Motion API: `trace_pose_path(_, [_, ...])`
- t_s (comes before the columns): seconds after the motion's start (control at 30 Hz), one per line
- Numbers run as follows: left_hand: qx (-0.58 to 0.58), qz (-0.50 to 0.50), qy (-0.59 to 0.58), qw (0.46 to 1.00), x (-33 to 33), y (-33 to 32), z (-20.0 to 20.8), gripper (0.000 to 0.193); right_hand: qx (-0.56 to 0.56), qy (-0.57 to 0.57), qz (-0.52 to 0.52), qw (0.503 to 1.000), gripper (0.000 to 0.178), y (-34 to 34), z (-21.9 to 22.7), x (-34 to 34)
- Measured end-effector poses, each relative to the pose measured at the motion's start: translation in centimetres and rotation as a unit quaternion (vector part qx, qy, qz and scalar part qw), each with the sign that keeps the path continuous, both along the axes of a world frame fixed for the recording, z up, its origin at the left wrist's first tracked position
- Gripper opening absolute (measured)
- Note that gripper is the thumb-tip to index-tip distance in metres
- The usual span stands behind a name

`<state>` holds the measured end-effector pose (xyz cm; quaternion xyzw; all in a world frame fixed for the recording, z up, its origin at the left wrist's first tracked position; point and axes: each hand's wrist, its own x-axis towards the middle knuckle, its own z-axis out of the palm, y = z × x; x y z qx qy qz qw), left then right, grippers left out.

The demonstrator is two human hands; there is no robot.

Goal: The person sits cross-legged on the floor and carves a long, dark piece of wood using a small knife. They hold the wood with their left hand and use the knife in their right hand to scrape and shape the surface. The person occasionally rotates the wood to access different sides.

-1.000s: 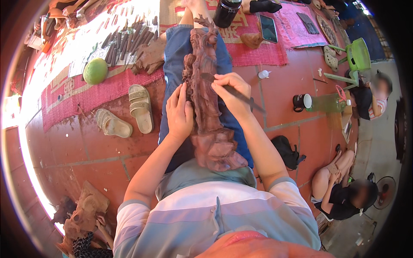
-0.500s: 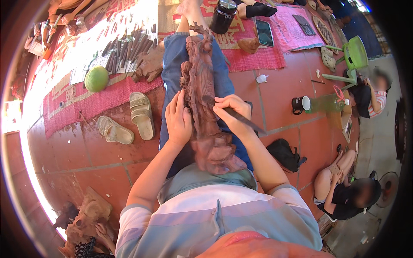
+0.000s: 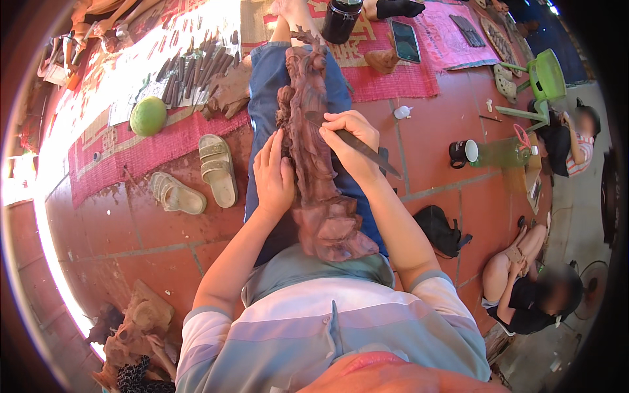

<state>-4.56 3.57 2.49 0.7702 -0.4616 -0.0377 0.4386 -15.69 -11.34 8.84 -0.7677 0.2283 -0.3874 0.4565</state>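
Note:
A tall reddish-brown wooden statue [image 3: 313,144] of a robed figure lies lengthwise along my lap, its rocky base against my belly and its top pointing away. My left hand [image 3: 274,178] holds the statue's left side, fingers fairly straight and together along its edge, thumb close to the wood. In my right hand [image 3: 354,141] is a dark, flat, file-like carving tool [image 3: 370,158], gripped between thumb and fingers. Its rounded far tip touches or lies just above the robe folds on the right; the other end sticks out past my wrist.
Many carving tools [image 3: 196,72] lie on a sheet to the far left, with a green round fruit [image 3: 149,116] nearer. Sandals [image 3: 217,171] sit left. A phone [image 3: 405,42], dark flask [image 3: 341,21], mug [image 3: 463,153] and green bottle [image 3: 501,155] stand or lie right. Two people sit at right.
My right hand and the tool have shifted slightly up and left along the robe folds, away from me. My left hand stays on the statue; the whole view has moved a little.

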Motion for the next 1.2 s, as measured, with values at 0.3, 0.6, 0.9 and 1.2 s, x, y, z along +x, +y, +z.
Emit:
trace_pose_path(0.3, [-0.001,-0.005,-0.001,1.0,0.2,0.0,0.2,0.055,0.075,-0.015,-0.013,0.997,0.007,0.3,-0.1,-0.2])
trace_pose_path(0.6, [-0.008,-0.002,-0.005,1.0,0.0,-0.1,-0.1,0.053,0.092,-0.001,-0.009,0.996,0.009,1.4,-0.1,-1.7])
trace_pose_path(0.9, [-0.002,-0.004,-0.013,1.0,0.1,0.0,0.1,0.054,0.17,0.019,0.012,0.985,0.009,1.3,-0.1,-3.1])
trace_pose_path(1.2, [-0.002,-0.002,-0.01,1.0,0.1,0.0,0.1,0.054,0.213,-0.013,0.029,0.977,0.007,1.5,-2.6,-4.7])
